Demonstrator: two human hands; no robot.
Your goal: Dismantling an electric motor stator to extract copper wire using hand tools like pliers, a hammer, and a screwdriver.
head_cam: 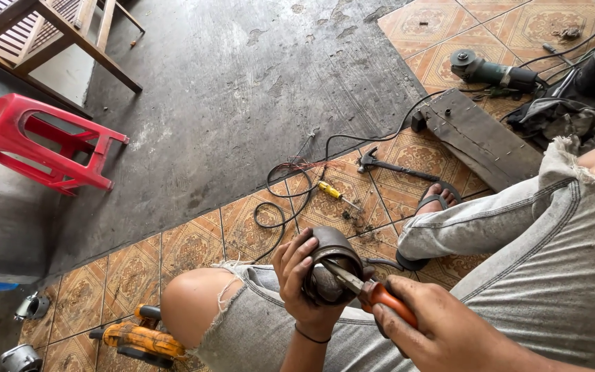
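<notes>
A floor of patterned orange ceramic tiles (187, 241) is meeting a stretch of bare grey concrete (242, 89), and a person in torn grey jeans is sitting low over it. Above the person's lap, the left hand (304, 282) is cupping a dark, round metal cylinder with an open mouth (330, 265), fingers (296, 256) wrapping its outer wall and clenching firmly. The right hand (442, 331) is gripping orange-handled pliers (370, 289), fingers closing around the handles while the tip is reaching into the cylinder's mouth. The cylinder is looking rigid, fairly heavy and possibly greasy, so it is probably handling best when held around the outer wall, as now, away from the rim edge.

Just beyond the cylinder, a yellow-handled screwdriver (335, 193) and loops of thin black cable (280, 207) are lying on the tiles, with a dark claw hammer (387, 164) a little farther off. Well beyond the cylinder to the right, a green angle grinder (494, 71) is resting near a dark flat board (480, 134). Left of the cylinder and nearer the viewer, an orange power tool (136, 337) is lying by the bare knee; far off to the left, a red plastic stool (39, 141) is lying tipped on the concrete.
</notes>
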